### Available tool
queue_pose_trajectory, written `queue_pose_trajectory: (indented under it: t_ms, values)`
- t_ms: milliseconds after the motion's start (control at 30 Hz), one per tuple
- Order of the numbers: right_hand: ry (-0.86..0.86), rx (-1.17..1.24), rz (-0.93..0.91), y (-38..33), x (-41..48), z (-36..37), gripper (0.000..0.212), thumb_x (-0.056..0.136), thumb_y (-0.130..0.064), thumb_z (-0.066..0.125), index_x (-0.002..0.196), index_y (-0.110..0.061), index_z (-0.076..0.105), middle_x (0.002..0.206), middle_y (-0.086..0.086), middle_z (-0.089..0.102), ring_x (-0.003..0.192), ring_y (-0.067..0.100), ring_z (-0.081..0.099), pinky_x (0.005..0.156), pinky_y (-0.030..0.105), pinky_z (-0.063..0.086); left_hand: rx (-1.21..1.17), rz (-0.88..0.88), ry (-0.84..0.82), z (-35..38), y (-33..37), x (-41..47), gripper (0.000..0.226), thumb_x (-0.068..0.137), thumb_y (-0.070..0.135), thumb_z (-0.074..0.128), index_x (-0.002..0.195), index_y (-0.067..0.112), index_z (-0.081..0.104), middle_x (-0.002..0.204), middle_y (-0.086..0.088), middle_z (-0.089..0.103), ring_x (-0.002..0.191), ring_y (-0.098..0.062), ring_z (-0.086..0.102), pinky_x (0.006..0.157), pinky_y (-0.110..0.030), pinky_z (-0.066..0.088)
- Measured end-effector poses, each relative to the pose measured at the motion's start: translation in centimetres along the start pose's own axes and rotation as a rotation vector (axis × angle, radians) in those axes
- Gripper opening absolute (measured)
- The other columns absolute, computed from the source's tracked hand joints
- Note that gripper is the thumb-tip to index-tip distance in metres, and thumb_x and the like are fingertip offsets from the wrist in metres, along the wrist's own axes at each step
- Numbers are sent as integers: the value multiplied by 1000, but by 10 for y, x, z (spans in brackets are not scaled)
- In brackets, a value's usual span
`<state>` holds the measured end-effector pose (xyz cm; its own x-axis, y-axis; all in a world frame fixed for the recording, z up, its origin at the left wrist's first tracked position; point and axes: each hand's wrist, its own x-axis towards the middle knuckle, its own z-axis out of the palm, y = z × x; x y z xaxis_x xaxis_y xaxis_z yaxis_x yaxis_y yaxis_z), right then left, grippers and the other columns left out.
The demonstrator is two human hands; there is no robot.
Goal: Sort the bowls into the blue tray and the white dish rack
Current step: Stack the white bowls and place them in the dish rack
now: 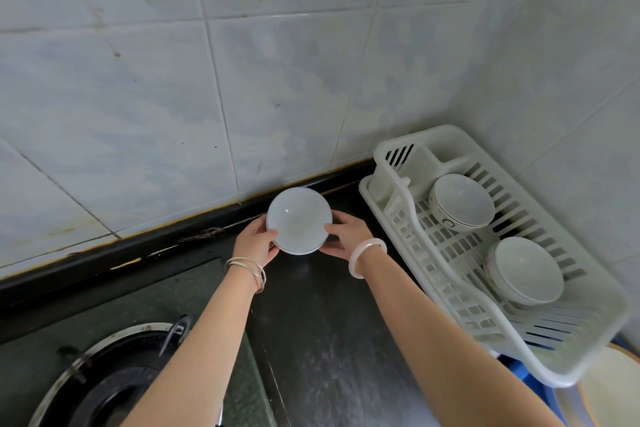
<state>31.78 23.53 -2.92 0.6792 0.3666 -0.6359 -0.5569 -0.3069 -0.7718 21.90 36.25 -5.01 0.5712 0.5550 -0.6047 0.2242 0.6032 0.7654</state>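
**Two hands on one white bowl, dish rack waiting on the right**

Two hands hold a single white bowl (299, 220) above the dark countertop (332, 340), close to the tiled wall (173, 97). Going from left to right: at the lower left there is a gas burner (114, 378), not involved. Then comes the left hand (255, 242), with thin silver bangles (247, 270) on the wrist; its fingers are curled on the left rim of the bowl. The bowl itself is tilted, so that its open mouth points up and toward the person, and being round it has no real long axis; only the direction of the mouth matters. The right hand (348, 235), wearing a pale pink bangle (367, 257), closes on the right rim with the thumb on the inner edge. Both grips are closed on the bowl, and neither hand carries anything else.

Further to the right stands the white dish rack (391, 156), just beside the right hand, its long axis running from the wall corner toward the lower right. Inside it a patterned bowl (462, 203) lies at the far end and a stack of white bowls (526, 270) nearer, all leaning. The blue tray (526, 381) shows only as a small part under the near end of the rack, beside a cream plate (613, 388).

I judge that the bowl must travel rightward, and the right hand is the nearer one for this. Which container suits it, I cannot tell.
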Motion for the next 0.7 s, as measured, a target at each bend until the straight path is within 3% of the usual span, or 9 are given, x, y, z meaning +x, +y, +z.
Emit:
queue_pose_trajectory:
  t_ms: [200,400,500,600,700]
  values:
    - [100,72,-107,-26,-45,-55,46,88,-2,56,131,-17,49,116,4,54,96,28,61,77,38,56,121,40,-191,50,25,-33,45,88,-5,48,130,11,50,130,-14,55,121,-33,51,89,-37,44]
    - [255,116,-199,-52,-89,-124,43,88,-2,57,129,-13,51,119,8,54,98,32,64,72,35,57,189,50,-437,122,40,-67,42,88,-4,49,128,11,51,115,-8,58,106,-23,55,86,-33,45]
    - [304,175,-197,-55,-102,-155,42,89,0,55,129,-11,51,114,14,56,101,34,62,72,34,56,289,40,-507,160,37,-75,43,88,-5,49,129,8,50,126,-15,55,116,-29,53,89,-36,46]
    - [347,174,-164,-50,-107,-180,43,89,1,54,131,-9,48,108,7,53,89,26,62,68,32,55,416,10,-550,192,23,-74,47,88,-11,44,132,5,46,133,-19,51,123,-36,48,99,-41,45]
    - [397,222,-117,-37,-103,-203,47,90,1,54,135,-8,45,121,10,51,80,22,62,74,34,55,572,33,-586,216,8,-72,47,87,-14,44,131,1,47,124,-21,54,110,-32,52,101,-47,44]
